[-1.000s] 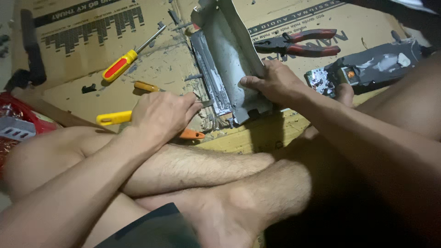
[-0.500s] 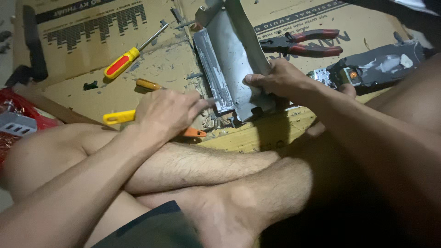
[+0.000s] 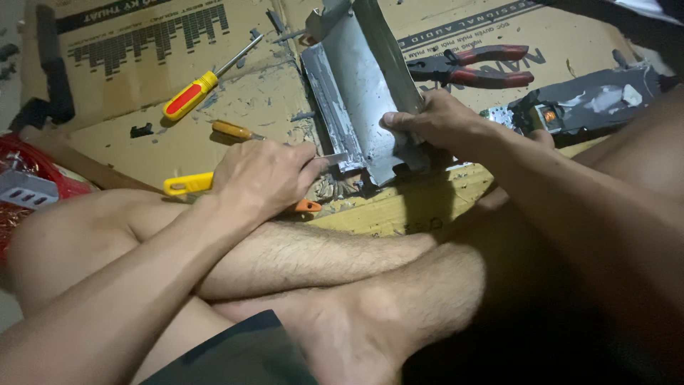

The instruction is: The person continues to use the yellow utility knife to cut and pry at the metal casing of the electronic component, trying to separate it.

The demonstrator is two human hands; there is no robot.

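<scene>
Left hand (image 3: pixel 260 178) pinches thin blade (image 3: pixel 333 157) at metal channel (image 3: pixel 363 100) lower edge; right hand (image 3: pixel 442 128) clamps channel's right wall; advise shallow blade angle, firm bracing.

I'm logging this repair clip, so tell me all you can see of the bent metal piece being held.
The bent metal piece is a grey, trough-shaped sheet, dull and smeared with pale residue along its inner fold. It stands tilted on the cardboard sheet. The right hand grips its right edge; the left hand presses a thin blade against its lower left edge.
</scene>
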